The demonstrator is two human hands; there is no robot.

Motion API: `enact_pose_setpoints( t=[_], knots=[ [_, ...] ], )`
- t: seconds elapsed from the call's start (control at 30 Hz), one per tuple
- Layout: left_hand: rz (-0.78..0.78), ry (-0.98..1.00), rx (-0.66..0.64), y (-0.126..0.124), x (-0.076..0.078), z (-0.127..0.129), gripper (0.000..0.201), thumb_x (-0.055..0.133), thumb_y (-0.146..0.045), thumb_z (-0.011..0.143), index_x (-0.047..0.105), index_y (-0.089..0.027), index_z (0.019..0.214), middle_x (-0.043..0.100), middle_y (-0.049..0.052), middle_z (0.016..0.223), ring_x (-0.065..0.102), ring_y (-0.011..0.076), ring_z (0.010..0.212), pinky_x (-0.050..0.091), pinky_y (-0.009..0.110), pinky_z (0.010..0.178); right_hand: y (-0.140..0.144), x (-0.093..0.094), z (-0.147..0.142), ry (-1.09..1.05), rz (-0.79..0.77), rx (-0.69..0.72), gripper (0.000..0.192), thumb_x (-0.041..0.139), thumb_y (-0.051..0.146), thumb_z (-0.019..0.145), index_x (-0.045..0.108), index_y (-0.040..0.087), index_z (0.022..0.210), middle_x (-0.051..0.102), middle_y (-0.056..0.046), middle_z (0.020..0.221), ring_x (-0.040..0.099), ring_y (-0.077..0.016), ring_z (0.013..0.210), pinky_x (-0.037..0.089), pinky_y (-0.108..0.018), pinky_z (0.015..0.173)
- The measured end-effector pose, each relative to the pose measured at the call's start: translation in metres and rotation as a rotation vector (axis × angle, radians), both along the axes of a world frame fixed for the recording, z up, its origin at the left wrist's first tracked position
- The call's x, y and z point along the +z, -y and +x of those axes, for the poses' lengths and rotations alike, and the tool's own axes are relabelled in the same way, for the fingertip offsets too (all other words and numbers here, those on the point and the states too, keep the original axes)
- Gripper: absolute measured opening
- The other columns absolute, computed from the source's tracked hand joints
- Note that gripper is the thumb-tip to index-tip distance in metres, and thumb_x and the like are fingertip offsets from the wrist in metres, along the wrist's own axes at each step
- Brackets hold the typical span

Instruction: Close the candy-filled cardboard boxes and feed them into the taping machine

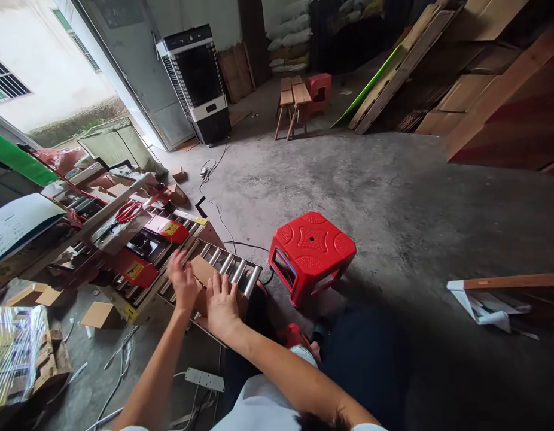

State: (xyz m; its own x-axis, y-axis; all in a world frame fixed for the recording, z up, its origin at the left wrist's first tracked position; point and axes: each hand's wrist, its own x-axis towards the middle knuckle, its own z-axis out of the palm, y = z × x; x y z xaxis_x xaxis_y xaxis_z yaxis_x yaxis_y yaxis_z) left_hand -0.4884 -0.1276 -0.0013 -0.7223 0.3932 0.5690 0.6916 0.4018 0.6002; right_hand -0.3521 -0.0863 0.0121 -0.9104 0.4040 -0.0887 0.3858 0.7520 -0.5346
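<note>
A small cardboard box (202, 270) sits on the metal rollers (238, 273) at the near end of a carton sealing machine. My right hand (222, 304) lies on the box with its fingers spread. Beside the box's left side is my left hand (183, 282), its fingers stretched upward and a little blurred; whether it touches the cardboard I cannot tell. Just ahead of the hands are the machine's two red side units (137, 268) with yellow labels. Red-handled scissors (128, 212) rest on top of the machine. My hands hide part of the box.
A red plastic stool (315, 245) stands right of the rollers. Below lie a white power strip (204, 379) and loose cables. Film-wrapped goods (17, 353) and an open carton (101, 314) are at left. Further back stand an air cooler (198, 84) and wooden benches (295, 94).
</note>
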Motion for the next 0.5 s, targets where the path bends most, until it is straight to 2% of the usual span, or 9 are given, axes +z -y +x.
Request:
enact_pose_setpoints(
  t=[0.07,0.1,0.13,0.2,0.27,0.33,0.43,0.5],
  knots=[
    [-0.218,0.056,-0.283,0.009,-0.006,0.033,0.061,0.029,-0.051,0.099,0.034,-0.018,0.150,0.043,0.016,0.151,0.034,0.0282,0.144,0.023,0.050,0.120,-0.020,0.003,0.007,-0.099,-0.144,0.078,0.100,0.077,0.040,0.072,0.030,0.008,0.153,0.022,-0.025,0.160,0.019,-0.0452,0.148,0.017,-0.067,0.117],
    [-0.345,0.069,-0.384,0.012,-0.007,0.047,0.074,0.028,-0.062,0.096,0.026,-0.017,0.154,0.039,0.017,0.155,0.030,0.0306,0.147,0.019,0.052,0.121,-0.033,0.003,0.014,-0.164,-0.236,0.141,0.097,0.077,0.038,0.071,0.032,0.012,0.153,0.028,-0.024,0.159,0.023,-0.0429,0.148,0.019,-0.065,0.118],
    [-0.473,0.055,-0.453,0.015,-0.008,0.058,0.089,0.031,-0.074,0.089,0.021,-0.016,0.157,0.033,0.019,0.158,0.023,0.0339,0.150,0.015,0.055,0.121,-0.048,0.001,0.024,-0.266,-0.384,0.194,0.095,0.078,0.036,0.070,0.035,0.015,0.152,0.035,-0.022,0.157,0.028,-0.0398,0.147,0.022,-0.062,0.118],
    [-0.707,-0.023,-0.542,0.017,-0.004,0.073,0.118,0.047,-0.089,0.069,0.021,-0.015,0.157,0.019,0.022,0.163,0.010,0.0415,0.151,0.007,0.061,0.120,-0.082,-0.007,0.052,-0.319,-0.499,0.168,0.084,0.065,0.040,0.081,0.030,0.017,0.153,0.038,-0.019,0.156,0.039,-0.0315,0.143,0.037,-0.052,0.114],
    [-0.872,-0.093,-0.578,0.014,0.001,0.080,0.130,0.062,-0.089,0.056,0.026,-0.015,0.156,0.011,0.024,0.163,0.003,0.0464,0.151,0.004,0.064,0.119,-0.114,-0.020,0.086,-0.482,-0.712,-0.194,0.077,0.065,0.043,0.079,0.038,0.018,0.148,0.041,-0.019,0.153,0.042,-0.0293,0.142,0.041,-0.050,0.111],
    [-0.954,-0.126,-0.579,0.010,0.003,0.080,0.123,0.069,-0.079,0.059,0.027,-0.015,0.156,0.007,0.025,0.164,0.001,0.0468,0.150,0.004,0.064,0.119,-0.137,-0.035,0.124,-0.563,-0.814,-0.427,0.072,0.072,0.047,0.073,0.051,0.019,0.136,0.053,-0.018,0.145,0.048,-0.0291,0.137,0.041,-0.049,0.111],
    [-0.971,-0.161,-0.588,0.010,0.005,0.058,0.105,0.070,-0.058,0.072,0.026,-0.011,0.156,0.007,0.024,0.164,0.002,0.0424,0.152,0.008,0.059,0.121,-0.148,-0.053,0.180,-0.560,-0.918,-0.598,0.066,0.080,0.052,0.063,0.062,0.019,0.117,0.069,-0.016,0.121,0.062,-0.0278,0.121,0.045,-0.048,0.108],
    [-0.953,-0.182,-0.631,0.016,0.009,0.022,0.098,0.067,-0.049,0.076,0.026,-0.008,0.155,0.010,0.024,0.164,0.005,0.0388,0.152,0.010,0.055,0.123,-0.144,-0.062,0.209,-0.512,-0.957,-0.645,0.065,0.083,0.053,0.059,0.064,0.019,0.111,0.073,-0.014,0.112,0.066,-0.0267,0.113,0.048,-0.046,0.106]
  ],
)
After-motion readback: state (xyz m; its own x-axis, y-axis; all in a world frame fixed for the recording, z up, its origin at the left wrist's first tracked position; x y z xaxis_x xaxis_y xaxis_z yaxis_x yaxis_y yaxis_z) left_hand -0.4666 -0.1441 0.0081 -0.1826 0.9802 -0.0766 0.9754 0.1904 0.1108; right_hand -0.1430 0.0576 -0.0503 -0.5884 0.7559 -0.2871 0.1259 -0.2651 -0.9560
